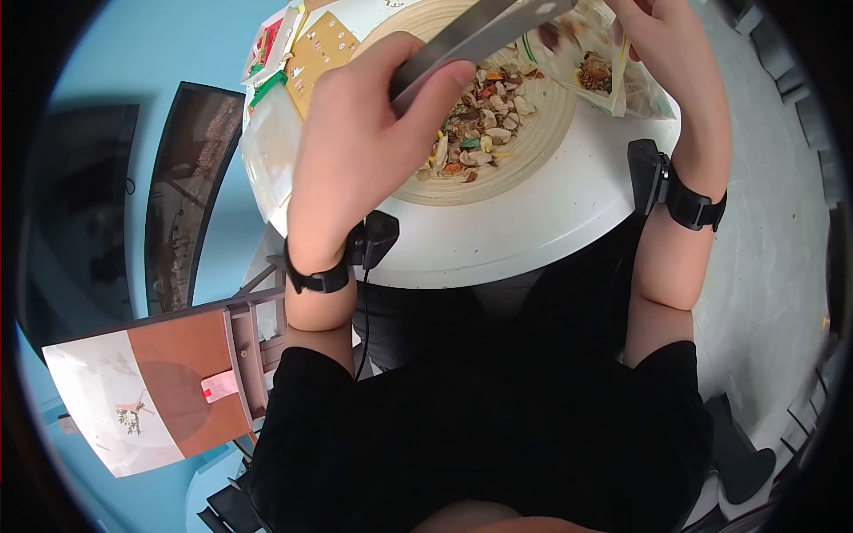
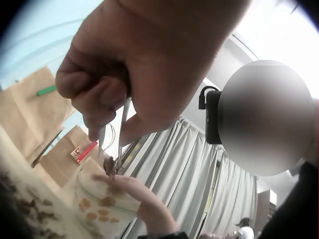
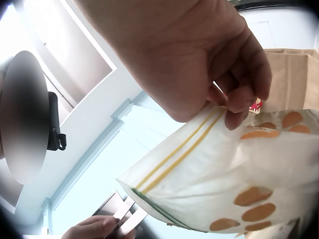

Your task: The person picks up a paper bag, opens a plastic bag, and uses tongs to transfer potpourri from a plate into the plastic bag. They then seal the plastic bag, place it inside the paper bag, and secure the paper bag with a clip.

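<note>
In the head view my left hand point(image 1: 369, 133) grips a pair of flat metal tongs point(image 1: 480, 44), which reach across toward a clear zip bag. Between the tong tips in the left wrist view is a dark brown dried piece point(image 2: 109, 165), right at the bag's mouth. My right hand point(image 3: 219, 74) pinches the upper edge of the zip bag point(image 3: 199, 174), which has yellow and green zip lines and orange oval prints. Dried mixed bits point(image 1: 595, 73) show inside the bag. Below the tongs, a heap of dried pieces point(image 1: 489, 124) lies on a round woven tray point(image 1: 555, 147).
The tray stands on a white round table point(image 1: 595, 195). At the table's far left are a gold card point(image 1: 320, 58), a small red and green box point(image 1: 271, 53) and a clear plastic sheet point(image 1: 271, 151). Brown paper bags point(image 2: 35, 102) stand beyond.
</note>
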{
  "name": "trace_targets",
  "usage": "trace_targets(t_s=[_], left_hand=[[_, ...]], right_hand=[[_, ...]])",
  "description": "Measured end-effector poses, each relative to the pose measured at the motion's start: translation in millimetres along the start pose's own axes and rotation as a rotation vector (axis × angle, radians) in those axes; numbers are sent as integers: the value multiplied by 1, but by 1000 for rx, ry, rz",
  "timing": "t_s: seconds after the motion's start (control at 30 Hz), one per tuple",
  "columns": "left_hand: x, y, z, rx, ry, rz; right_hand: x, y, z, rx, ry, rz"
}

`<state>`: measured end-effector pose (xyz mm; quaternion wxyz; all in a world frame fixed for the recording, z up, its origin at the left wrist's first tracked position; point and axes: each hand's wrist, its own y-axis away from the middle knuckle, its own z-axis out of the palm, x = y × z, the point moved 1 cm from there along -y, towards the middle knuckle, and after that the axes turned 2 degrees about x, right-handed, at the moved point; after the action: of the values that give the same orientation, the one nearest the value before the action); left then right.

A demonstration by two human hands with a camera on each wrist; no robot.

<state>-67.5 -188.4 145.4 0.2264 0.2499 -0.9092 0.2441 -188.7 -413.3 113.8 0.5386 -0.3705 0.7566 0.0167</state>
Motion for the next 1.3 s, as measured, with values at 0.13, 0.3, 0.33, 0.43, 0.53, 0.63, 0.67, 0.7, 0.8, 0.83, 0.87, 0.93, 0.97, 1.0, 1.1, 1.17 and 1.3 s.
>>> trace_targets(t_s=[0.13,0.3,0.33,0.43,0.53,0.63,0.67,0.7,0.8,0.83,0.87,0.93,0.97,1.0,1.1,1.17,1.3], left_hand=[[-24,14,5,8,74,-109],[-59,43,11,-158,-120,-282],[-63,46,12,-188,-164,-302],[-66,48,15,-225,-136,-349],[-61,48,17,-246,-117,-330],[-46,49,21,-288,-173,-293],[-42,51,22,-305,-199,-282],[-41,54,25,-290,-212,-238],[-45,60,31,-253,-243,-132],[-45,61,31,-244,-247,-115],[-46,61,32,-236,-251,-97],[-49,61,33,-217,-251,-96],[-51,60,33,-207,-251,-96],[-52,58,33,-218,-253,-108],[-52,53,30,-244,-245,-143],[-53,51,27,-248,-216,-168],[-60,49,23,-234,-180,-206]], right_hand=[[4,5,0,91,80,-109],[8,0,-6,54,8,-2],[8,2,-5,55,23,-28],[5,4,-5,49,50,-54],[4,3,-5,35,41,-6],[7,1,-4,44,42,-28],[8,0,-5,42,49,-32],[9,0,-5,39,56,-35],[5,4,-4,62,78,-69],[3,5,-4,66,85,-73],[2,6,-4,66,90,-66],[2,6,-4,72,95,-66],[3,6,-3,76,94,-74],[4,5,-3,70,89,-66],[5,2,-4,34,62,-11],[1,5,-3,70,97,-41],[-4,10,2,122,131,-52]])
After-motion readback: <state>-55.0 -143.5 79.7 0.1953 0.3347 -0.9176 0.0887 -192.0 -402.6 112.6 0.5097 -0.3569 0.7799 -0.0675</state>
